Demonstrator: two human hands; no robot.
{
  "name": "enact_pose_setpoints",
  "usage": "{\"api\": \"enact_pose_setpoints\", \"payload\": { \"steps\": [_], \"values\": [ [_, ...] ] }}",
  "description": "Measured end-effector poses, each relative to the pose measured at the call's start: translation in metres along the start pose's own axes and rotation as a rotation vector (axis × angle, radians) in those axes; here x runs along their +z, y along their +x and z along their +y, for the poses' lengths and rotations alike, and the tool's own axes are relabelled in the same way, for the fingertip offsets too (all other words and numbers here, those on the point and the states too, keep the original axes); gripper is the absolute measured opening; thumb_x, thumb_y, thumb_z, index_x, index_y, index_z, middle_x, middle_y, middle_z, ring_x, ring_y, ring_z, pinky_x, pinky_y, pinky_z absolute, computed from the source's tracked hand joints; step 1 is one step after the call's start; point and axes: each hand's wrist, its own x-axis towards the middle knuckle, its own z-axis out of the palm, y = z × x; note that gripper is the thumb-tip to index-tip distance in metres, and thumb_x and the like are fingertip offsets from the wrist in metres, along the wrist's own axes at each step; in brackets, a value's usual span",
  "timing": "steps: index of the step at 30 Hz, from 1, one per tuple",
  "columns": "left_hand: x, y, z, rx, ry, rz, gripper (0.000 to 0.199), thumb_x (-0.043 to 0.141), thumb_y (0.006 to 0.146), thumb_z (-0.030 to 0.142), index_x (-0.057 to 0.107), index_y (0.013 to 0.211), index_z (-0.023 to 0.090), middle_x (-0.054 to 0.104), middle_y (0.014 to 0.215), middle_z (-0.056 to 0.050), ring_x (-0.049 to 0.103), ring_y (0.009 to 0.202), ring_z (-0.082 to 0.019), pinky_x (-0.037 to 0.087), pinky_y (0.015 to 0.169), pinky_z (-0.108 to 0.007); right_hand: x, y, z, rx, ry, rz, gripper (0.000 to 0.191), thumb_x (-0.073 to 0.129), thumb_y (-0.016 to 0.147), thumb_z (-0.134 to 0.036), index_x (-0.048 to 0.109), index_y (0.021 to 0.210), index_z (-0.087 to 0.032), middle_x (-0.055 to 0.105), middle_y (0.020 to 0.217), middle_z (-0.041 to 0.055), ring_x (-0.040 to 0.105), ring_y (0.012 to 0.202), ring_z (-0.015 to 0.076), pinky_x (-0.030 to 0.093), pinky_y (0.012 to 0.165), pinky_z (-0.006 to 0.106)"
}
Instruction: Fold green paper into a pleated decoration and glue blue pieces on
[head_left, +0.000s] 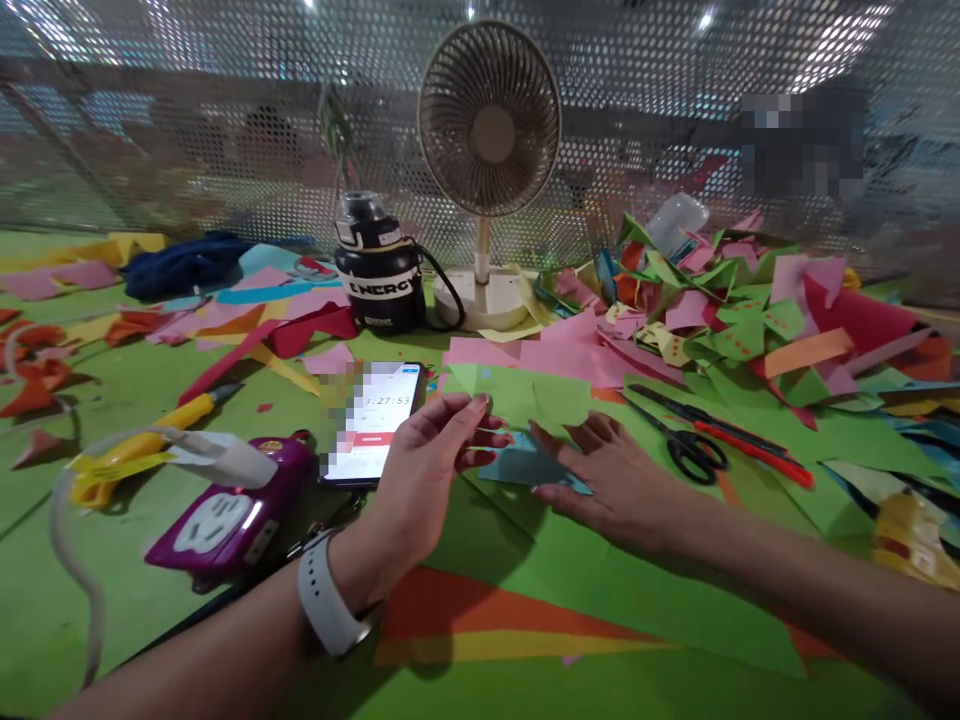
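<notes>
Uneven pressure from my right grip (619, 485), fingers apart, could crinkle the light-blue paper strip (516, 463); my left grip (427, 465), I can't tell.

fan (493, 133): upright, facing camera, before mesh (225, 130) | bottle (381, 287): black, marked ENERGY, upright just left of fan | phone (390, 405): screen lit, digits ending 27:53, lying flat | socket block (268, 505): purple, near phone | plug (229, 460): white, on socket block | cable (56, 520): pale, looping down left side | cloth (180, 267): dark blue, crumpled, left of bottle
</notes>
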Motion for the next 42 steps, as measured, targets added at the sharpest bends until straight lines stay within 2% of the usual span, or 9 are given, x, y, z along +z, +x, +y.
{"api": "enact_pose_setpoints", "payload": {
  "steps": [9, 14, 18, 21, 25, 29, 33, 38, 42],
  "values": [
    [0.0, -0.001, -0.003, 0.01, 0.038, 0.01, 0.025, 0.084, 0.066, 0.033, 0.067, 0.078, 0.019, 0.072, 0.071, 0.001, 0.068, 0.062, -0.012, 0.049, 0.055, -0.02, -0.011, 0.002, -0.003, 0.024, 0.146, 0.032, 0.071, 0.031, 0.093, -0.068, 0.057, 0.136, -0.017, 0.067, 0.111, 0.0185, 0.053, 0.116, 0.0381, 0.04, 0.097, 0.063],
    [0.0, 0.002, -0.004, 0.005, 0.025, 0.029, 0.028, 0.086, 0.064, 0.034, 0.067, 0.078, 0.018, 0.072, 0.07, 0.001, 0.068, 0.061, -0.011, 0.05, 0.055, -0.018, -0.025, -0.014, 0.009, 0.272, 0.809, 0.092, 0.057, 0.044, 0.09, -0.066, 0.068, 0.121, -0.024, 0.062, 0.133, 0.0126, 0.055, 0.123, 0.0329, 0.044, 0.101, 0.057],
    [-0.001, 0.004, -0.004, -0.009, 0.024, 0.053, 0.03, 0.087, 0.062, 0.035, 0.067, 0.077, 0.018, 0.072, 0.07, 0.001, 0.069, 0.062, -0.011, 0.051, 0.056, -0.018, -0.026, -0.029, 0.008, 0.347, 1.449, 0.174, 0.036, 0.055, 0.09, -0.046, 0.073, 0.108, -0.021, 0.07, 0.122, 0.0095, 0.062, 0.117, 0.0264, 0.047, 0.104, 0.05],
    [-0.001, 0.005, -0.005, -0.013, 0.017, 0.07, 0.03, 0.087, 0.062, 0.034, 0.067, 0.078, 0.018, 0.073, 0.07, 0.0, 0.069, 0.063, -0.012, 0.051, 0.057, -0.018, -0.025, -0.036, 0.005, 0.379, 1.668, 0.272, 0.028, 0.052, 0.09, -0.033, 0.074, 0.098, -0.019, 0.073, 0.115, 0.0104, 0.065, 0.113, 0.0241, 0.048, 0.105, 0.045],
    [0.005, 0.0, -0.007, -0.063, 0.042, 0.061, 0.029, 0.087, 0.062, 0.032, 0.068, 0.079, 0.017, 0.074, 0.072, -0.002, 0.07, 0.064, -0.013, 0.051, 0.057, -0.02, -0.03, -0.043, 0.002, 0.394, 1.626, 0.46, 0.026, 0.049, 0.09, -0.032, 0.073, 0.096, -0.021, 0.074, 0.113, 0.0085, 0.067, 0.11, 0.0239, 0.05, 0.103, 0.046],
    [0.013, -0.013, -0.011, -0.145, 0.075, -0.051, 0.028, 0.085, 0.066, 0.034, 0.068, 0.079, 0.016, 0.075, 0.076, -0.005, 0.071, 0.067, -0.015, 0.051, 0.059, -0.022, -0.044, -0.045, -0.004, 0.354, 1.533, 0.602, 0.025, 0.05, 0.089, -0.033, 0.073, 0.096, -0.023, 0.073, 0.116, 0.0062, 0.064, 0.115, 0.0239, 0.049, 0.104, 0.046],
    [0.02, -0.024, -0.015, -0.221, 0.106, -0.137, 0.025, 0.083, 0.069, 0.034, 0.067, 0.078, 0.016, 0.075, 0.077, -0.006, 0.071, 0.068, -0.016, 0.051, 0.06, -0.023, -0.045, -0.041, -0.011, 0.3, 1.422, 0.608, 0.029, 0.052, 0.089, -0.039, 0.074, 0.1, -0.024, 0.07, 0.123, 0.0048, 0.057, 0.125, 0.0248, 0.042, 0.109, 0.047],
    [0.029, -0.031, -0.02, -0.261, 0.132, -0.186, 0.023, 0.081, 0.074, 0.034, 0.066, 0.079, 0.017, 0.075, 0.079, -0.006, 0.07, 0.067, -0.015, 0.051, 0.06, -0.022, -0.029, -0.044, -0.012, 0.251, 1.39, 0.575, 0.031, 0.051, 0.094, -0.045, 0.072, 0.112, -0.03, 0.066, 0.13, 0.001, 0.049, 0.133, 0.0224, 0.03, 0.116, 0.048],
    [0.035, -0.029, -0.027, -0.264, 0.118, -0.216, 0.024, 0.081, 0.075, 0.034, 0.066, 0.082, 0.017, 0.075, 0.079, -0.006, 0.071, 0.068, -0.015, 0.051, 0.06, -0.022, -0.026, -0.049, -0.013, 0.246, 1.219, 0.519, 0.038, 0.046, 0.098, -0.05, 0.067, 0.123, -0.031, 0.059, 0.139, 0.002, 0.044, 0.136, 0.0225, 0.029, 0.117, 0.047]
  ]
}}
